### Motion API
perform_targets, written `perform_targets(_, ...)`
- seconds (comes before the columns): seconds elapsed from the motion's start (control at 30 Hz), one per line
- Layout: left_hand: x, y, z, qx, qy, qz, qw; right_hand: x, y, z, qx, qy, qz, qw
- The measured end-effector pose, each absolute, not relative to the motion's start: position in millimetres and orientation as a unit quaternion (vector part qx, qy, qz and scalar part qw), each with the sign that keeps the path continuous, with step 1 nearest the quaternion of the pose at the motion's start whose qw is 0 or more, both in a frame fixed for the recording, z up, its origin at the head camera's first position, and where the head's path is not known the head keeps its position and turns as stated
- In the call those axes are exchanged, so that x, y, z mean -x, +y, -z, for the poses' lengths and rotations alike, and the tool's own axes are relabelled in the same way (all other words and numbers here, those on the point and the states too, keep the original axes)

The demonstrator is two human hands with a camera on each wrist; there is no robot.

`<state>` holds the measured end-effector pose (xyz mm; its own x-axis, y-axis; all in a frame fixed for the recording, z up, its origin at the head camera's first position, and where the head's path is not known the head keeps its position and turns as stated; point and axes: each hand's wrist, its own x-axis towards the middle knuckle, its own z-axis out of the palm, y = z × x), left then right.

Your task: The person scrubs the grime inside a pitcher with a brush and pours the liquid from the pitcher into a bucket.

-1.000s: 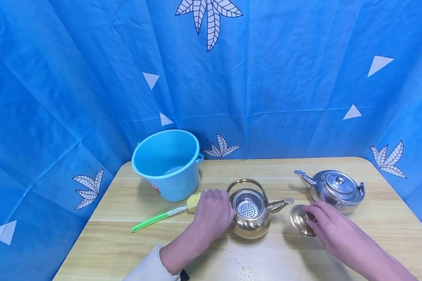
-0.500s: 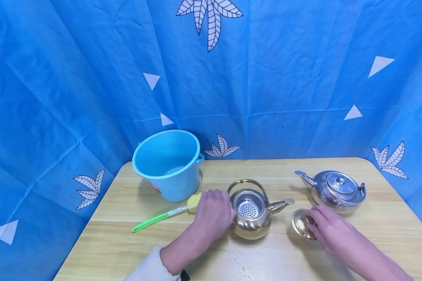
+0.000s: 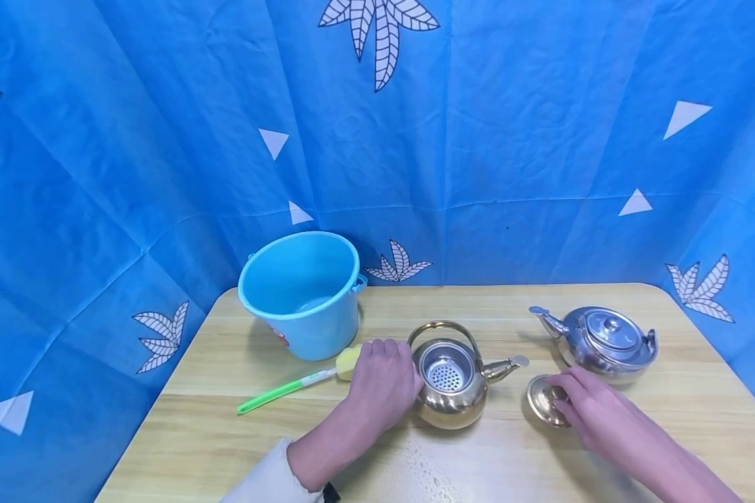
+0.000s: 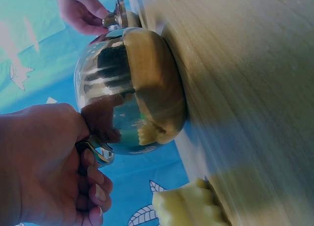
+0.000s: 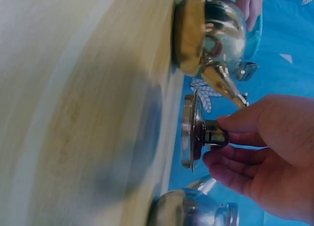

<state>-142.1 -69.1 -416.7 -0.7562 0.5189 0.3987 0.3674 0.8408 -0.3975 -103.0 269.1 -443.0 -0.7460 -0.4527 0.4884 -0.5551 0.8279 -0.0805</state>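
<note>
My left hand curls its fingers around the handle of a gold teapot standing on the table. The teapot has no lid on, and a perforated metal strainer shows inside its mouth. Its spout points right. My right hand pinches the knob of a gold lid between thumb and fingers, to the right of the spout. In the right wrist view the lid hangs just off the table, knob toward the palm. The left wrist view shows the fingers wrapped at the handle beside the teapot's round belly.
A silver teapot with its lid on stands behind my right hand. At the back left is a light blue bucket. A green-handled brush with a yellow sponge head lies before it. Water drops dot the tabletop near the front.
The right hand has moved the lid slightly to the right and closer to the table. My left hand and the gold teapot stay in place.
</note>
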Motion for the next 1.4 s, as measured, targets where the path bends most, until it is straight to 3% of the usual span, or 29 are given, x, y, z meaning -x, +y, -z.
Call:
perform_targets(0.77,143,-68,417,0.25,-0.922,-0.193,0.223,124,282,459,-0.258,-0.933,-0.125,0.216)
perform_targets(1.4,143,-69,417,0.236,-0.927,-0.162,0.242,124,283,462,-0.231,-0.946,-0.128,0.186)
